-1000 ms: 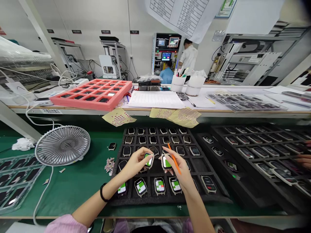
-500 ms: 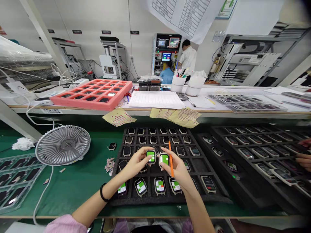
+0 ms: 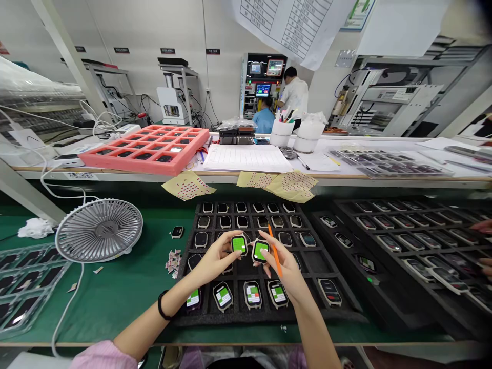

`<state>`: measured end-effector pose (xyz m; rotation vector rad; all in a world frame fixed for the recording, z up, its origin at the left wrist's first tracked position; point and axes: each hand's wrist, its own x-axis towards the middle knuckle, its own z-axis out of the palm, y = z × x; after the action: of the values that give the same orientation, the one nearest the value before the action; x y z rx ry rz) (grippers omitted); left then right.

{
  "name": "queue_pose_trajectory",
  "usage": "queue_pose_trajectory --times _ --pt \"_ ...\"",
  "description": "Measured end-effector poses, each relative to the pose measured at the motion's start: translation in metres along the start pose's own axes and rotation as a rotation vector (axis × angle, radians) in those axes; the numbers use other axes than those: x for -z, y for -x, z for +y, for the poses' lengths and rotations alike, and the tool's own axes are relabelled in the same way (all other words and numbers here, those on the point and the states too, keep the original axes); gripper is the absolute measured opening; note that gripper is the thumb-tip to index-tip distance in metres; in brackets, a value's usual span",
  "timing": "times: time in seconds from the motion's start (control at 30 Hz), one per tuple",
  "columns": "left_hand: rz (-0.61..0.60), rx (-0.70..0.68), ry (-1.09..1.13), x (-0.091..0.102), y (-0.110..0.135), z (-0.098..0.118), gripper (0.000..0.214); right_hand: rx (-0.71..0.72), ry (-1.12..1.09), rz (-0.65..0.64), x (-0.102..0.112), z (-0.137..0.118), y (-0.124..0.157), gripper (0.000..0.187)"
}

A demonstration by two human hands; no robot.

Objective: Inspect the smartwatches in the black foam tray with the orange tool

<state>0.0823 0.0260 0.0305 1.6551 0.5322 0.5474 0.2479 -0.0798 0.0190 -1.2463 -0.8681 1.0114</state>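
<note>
no words i can read
the hanging paper chart [image 3: 286, 25] and wall signs [image 3: 168, 51] are too small to read.

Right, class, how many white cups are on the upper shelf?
2: one cup holding pens, and another cup right beside it, topped with clear plastic.

pink knit sleeve [image 3: 103, 357], black wristband [image 3: 164, 306] on left wrist [image 3: 172, 300]

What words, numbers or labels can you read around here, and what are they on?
Nothing is legible:
Hanging paper chart: printed grid, too small.
Small wall signs: too small.
White bench-edge label: too blurred.
Machine screens: too small.
The smartwatch in the left hand and the other smartwatch in the right hand: green faces, nothing legible.
</note>
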Motion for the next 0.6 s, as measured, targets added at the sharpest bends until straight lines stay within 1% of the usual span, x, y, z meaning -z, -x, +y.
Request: queue_pose_trajectory --times 0.13,0.37,0.6 --pt "0.041 0.003 -0.034 -0.0003 -0.0005 -0.0009 0.042 -0.002 -0.013 0.022 -0.0031 0.0012 -0.0005 0.058" --pt "0.065 -0.003 -0.010 -0.0009 -0.0019 -0.0026 0.037 0.021 -0.024 -0.006 -0.0066 -0.0011 0.0014 0.063" --pt "0.104 0.031 -0.005 -0.0004 -0.0001 0.0041 0.035 -0.009 0.006 0.000 -0.0033 0.0013 -0.0005 0.055"
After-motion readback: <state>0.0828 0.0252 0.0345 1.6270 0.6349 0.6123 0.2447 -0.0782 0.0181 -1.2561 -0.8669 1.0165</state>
